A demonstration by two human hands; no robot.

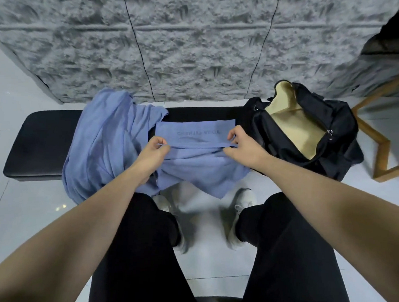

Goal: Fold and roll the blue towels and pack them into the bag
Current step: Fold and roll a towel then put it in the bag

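Between the left hand (pixel 154 150) and right hand (pixel 242 142), both pinching its folded edge, stretches one blue towel (pixel 200 160). A second towel (pixel 106 141) lies heaped left of the left hand. One open bag (pixel 334 125) sits just right of the right hand.

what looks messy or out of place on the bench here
A second blue towel lies crumpled on the black bench, drooping over its front edge. The towel being folded also hangs off the front, pinched by both hands. The bag sits open; nothing else stands out.
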